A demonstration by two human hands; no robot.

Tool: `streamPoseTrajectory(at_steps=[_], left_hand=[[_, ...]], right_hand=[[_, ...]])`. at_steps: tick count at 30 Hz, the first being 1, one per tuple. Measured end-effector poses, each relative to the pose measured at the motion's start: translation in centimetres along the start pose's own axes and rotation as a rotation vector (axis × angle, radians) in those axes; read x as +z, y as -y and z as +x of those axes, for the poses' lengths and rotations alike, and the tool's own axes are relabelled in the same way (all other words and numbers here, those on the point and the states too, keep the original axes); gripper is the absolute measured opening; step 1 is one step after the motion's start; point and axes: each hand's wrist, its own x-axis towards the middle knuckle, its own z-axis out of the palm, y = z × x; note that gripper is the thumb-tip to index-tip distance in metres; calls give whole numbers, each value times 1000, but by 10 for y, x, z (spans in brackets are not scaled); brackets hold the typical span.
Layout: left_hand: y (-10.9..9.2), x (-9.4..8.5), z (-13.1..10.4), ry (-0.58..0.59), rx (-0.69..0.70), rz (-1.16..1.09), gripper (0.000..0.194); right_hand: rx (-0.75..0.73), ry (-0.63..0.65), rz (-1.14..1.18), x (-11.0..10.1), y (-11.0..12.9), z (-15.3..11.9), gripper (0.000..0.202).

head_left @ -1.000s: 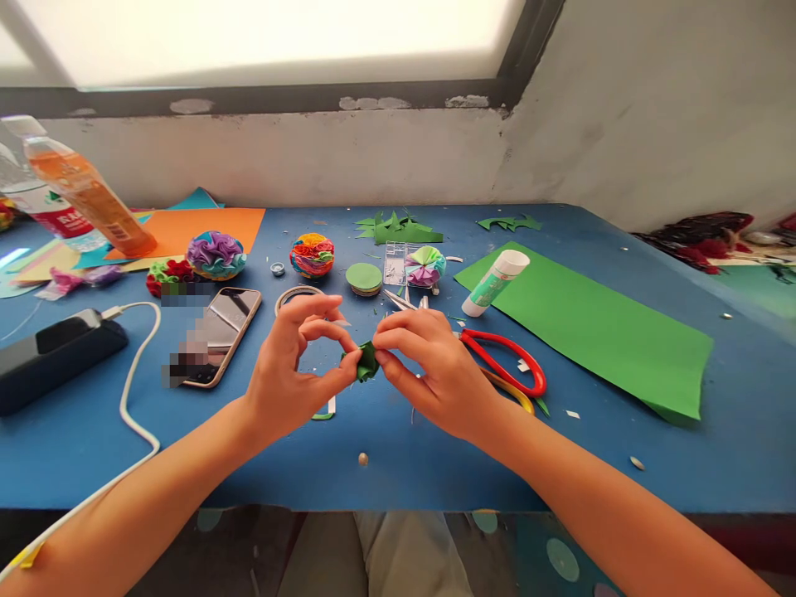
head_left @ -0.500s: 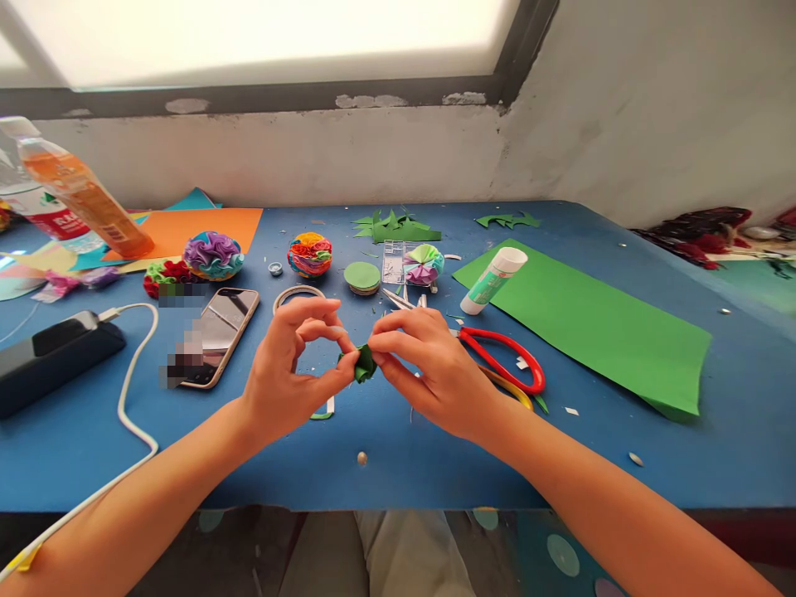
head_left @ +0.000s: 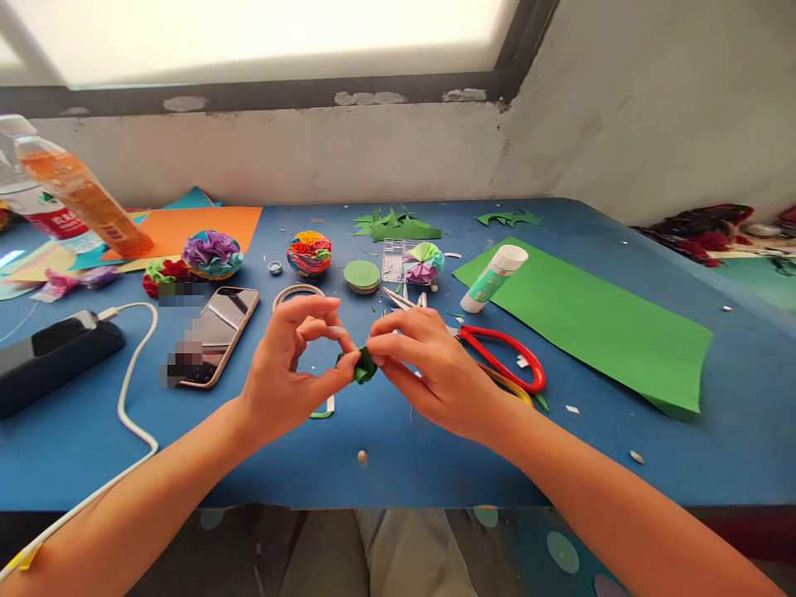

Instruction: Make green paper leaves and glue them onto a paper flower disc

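Observation:
A small crumpled green paper piece (head_left: 364, 367) is pinched between both hands above the front of the blue table. My left hand (head_left: 289, 361) grips its left side with thumb and fingertip, the other fingers curled in a ring. On the upper right of the piece, my right hand (head_left: 435, 365) closes thumb and fingertips. Behind the right hand lie scissors (head_left: 535, 369) with red and yellow handles, partly hidden. A roll of tape (head_left: 295, 292) sits just beyond the left hand. Farther back are a stack of green paper circles (head_left: 361, 276) and a glue stick (head_left: 496, 279).
A large green sheet (head_left: 597, 327) covers the right side. Paper pompoms (head_left: 309, 253) and green scraps (head_left: 398, 225) lie at the back. On the left are a phone (head_left: 230, 332), a power bank (head_left: 59, 356) with a white cable, and bottles (head_left: 84, 195). A bead (head_left: 362, 457) lies near the front edge.
Almost nothing differs. Both hands keep their pinch on the green paper piece, with only a very slight shift of the fingers and the view.

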Motion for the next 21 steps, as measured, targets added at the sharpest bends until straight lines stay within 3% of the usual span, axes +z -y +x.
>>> streamPoseTrajectory(at_steps=[9, 14, 21], left_hand=[[-5, 2, -1, 15, -45, -66, 50], [-2, 1, 2, -29, -114, -73, 52], [4, 0, 0, 46, -222, -81, 56]], right_hand=[[21, -42, 65, 2, 3, -1, 4], [44, -69, -29, 3, 1, 0, 10], [5, -74, -143, 6, -2, 0, 10]])
